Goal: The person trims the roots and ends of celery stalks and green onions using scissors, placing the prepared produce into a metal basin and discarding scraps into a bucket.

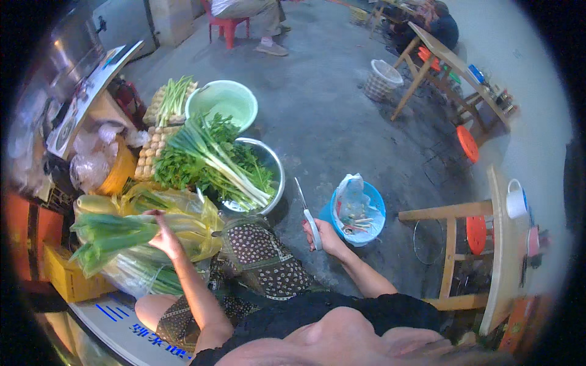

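My left hand (165,239) is closed around a bunch of leafy green onions (112,233), held over plastic bags of more greens. In my right hand (324,237) is a pair of scissors (307,215) with white handles, the blades pointing away from me. Between and beyond the hands, long leeks (219,164) lie on leafy celery-like greens (176,158), across a steel bowl (278,183). A yellow plastic bag (211,219) with vegetables lies beside my left hand. Right of the scissors stands a blue bin (381,206) lined with a plastic bag, with scraps inside.
A pale green basin (249,98) stands behind the greens, beside egg trays (149,155) and green stalks (174,98). An orange container (120,169) holds clear bags. Wooden tables (499,256) and red stools (468,144) are at right. One person (256,13) sits at the top; another (444,27) is at upper right.
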Demonstrator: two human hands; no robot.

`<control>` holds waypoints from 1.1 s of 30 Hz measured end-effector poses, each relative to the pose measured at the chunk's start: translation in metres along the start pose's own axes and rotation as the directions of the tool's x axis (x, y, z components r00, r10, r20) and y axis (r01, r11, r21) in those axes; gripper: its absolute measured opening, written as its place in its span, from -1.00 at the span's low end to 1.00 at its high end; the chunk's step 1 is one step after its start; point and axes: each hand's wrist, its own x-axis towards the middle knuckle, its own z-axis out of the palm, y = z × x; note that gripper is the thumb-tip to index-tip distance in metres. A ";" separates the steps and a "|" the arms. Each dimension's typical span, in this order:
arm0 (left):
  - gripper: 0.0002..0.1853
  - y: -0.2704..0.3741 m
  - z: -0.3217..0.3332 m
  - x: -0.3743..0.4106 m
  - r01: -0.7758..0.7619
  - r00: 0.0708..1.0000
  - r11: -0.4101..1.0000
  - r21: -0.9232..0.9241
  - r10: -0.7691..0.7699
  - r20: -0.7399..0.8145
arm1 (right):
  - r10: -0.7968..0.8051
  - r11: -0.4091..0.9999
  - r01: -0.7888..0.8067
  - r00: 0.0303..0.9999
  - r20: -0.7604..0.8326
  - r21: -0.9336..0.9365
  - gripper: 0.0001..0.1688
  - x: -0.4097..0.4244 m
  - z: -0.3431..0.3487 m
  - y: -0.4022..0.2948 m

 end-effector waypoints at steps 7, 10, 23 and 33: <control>-0.78 0.170 0.059 0.054 -0.308 0.948 0.878 -0.367 0.314 -0.045 | -0.149 0.968 0.158 0.987 -0.061 0.195 -0.70 -0.046 -0.019 0.002; -0.68 0.212 0.109 0.035 0.024 0.996 0.738 -0.674 0.041 0.081 | -0.177 0.950 0.199 0.978 -0.110 0.240 -0.70 -0.066 -0.026 0.001; -0.78 0.101 0.239 -0.147 0.854 0.191 -0.367 -0.368 -0.437 0.879 | -0.280 0.873 0.436 0.817 -0.504 0.221 -0.67 -0.138 -0.060 0.052; -0.76 0.083 0.244 -0.150 0.908 0.242 -0.215 -0.358 -0.428 0.871 | -0.208 0.854 0.425 0.808 -0.551 0.301 -0.45 -0.135 -0.054 0.059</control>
